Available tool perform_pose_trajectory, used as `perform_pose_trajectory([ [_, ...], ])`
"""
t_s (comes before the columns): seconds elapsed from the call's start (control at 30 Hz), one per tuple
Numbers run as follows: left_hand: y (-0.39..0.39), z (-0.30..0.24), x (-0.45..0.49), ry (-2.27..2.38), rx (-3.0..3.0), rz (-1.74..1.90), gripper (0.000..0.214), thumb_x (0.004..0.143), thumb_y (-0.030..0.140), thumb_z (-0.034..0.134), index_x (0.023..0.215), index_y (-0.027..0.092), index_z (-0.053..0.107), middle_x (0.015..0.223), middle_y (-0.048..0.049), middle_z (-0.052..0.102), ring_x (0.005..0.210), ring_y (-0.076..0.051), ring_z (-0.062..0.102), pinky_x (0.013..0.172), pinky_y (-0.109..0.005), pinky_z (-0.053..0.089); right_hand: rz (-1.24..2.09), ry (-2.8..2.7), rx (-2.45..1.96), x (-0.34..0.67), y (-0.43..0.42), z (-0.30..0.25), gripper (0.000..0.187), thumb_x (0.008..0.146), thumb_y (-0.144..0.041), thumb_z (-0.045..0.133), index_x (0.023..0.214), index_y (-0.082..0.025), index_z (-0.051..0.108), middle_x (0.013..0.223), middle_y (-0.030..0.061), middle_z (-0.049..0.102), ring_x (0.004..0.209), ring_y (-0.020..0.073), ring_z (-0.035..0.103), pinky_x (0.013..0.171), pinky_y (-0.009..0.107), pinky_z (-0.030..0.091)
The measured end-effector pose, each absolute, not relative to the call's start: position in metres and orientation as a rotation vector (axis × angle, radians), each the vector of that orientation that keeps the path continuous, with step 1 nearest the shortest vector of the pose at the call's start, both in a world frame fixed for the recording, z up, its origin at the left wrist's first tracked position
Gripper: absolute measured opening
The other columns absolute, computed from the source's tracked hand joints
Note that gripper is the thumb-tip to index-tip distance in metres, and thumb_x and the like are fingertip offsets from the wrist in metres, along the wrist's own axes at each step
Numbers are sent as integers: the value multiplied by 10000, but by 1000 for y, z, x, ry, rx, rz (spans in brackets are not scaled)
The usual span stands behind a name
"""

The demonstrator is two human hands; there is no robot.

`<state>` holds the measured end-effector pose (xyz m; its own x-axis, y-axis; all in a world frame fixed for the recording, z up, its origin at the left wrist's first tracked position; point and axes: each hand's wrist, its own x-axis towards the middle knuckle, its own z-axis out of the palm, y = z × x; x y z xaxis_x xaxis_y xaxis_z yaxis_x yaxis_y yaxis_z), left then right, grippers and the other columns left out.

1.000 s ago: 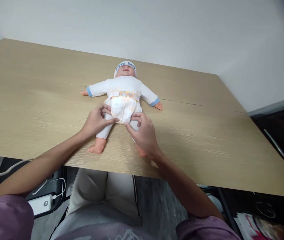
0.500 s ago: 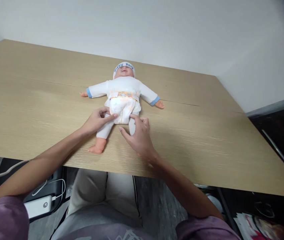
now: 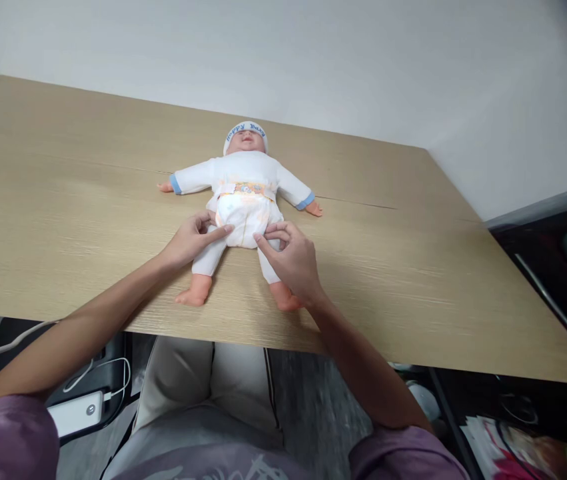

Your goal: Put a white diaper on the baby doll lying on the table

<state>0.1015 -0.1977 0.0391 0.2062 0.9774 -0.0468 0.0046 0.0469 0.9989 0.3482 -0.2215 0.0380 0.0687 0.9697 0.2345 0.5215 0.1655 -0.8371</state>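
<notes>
A baby doll (image 3: pixel 246 165) in white clothes with blue cuffs lies on its back, its cap lettered in blue. Around its hips, over the clothes, sits a white diaper (image 3: pixel 244 217) with a patterned orange waistband. My left hand (image 3: pixel 194 237) grips the diaper's leg edge on the left, thumb on top and fingers partly hidden beside the hip. On the other side, my right hand (image 3: pixel 290 257) pinches the opposite leg edge between thumb and fingers. Both of the doll's bare feet point toward me.
The doll rests on a light wooden table (image 3: pixel 88 220) with a pale wall behind it. Below the front edge, a white power bank (image 3: pixel 77 413) with a cable lies at lower left. Papers (image 3: pixel 488 443) and dark items are under the table at right.
My right hand has shifted outward to the right and closed its thumb toward its fingers at the diaper's leg edge. The doll's right-side foot now shows. My left hand stays put.
</notes>
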Motion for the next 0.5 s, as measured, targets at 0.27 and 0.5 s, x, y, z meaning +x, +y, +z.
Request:
perform_pose_trajectory([
  [0.27, -195, 34, 102, 1090, 1325, 1050, 509, 828, 592, 977, 1020, 176, 755, 1023, -53, 751, 950, -211, 664, 850, -334, 487, 537, -1790, -1466, 349, -222, 38, 207, 1012, -491, 818, 1011, -284, 829, 999, 35, 880, 930, 294, 703, 942, 463, 511],
  [0.5, -194, 34, 102, 1060, 1264, 1057, 530, 805, 591, 1006, 1022, 180, 753, 1024, -46, 767, 939, -203, 674, 837, -322, 493, 589, -1757, -1380, 346, -219, 25, 236, 1006, -492, 780, 973, -261, 743, 1052, 50, 803, 1067, 299, 655, 1036, 467, 501],
])
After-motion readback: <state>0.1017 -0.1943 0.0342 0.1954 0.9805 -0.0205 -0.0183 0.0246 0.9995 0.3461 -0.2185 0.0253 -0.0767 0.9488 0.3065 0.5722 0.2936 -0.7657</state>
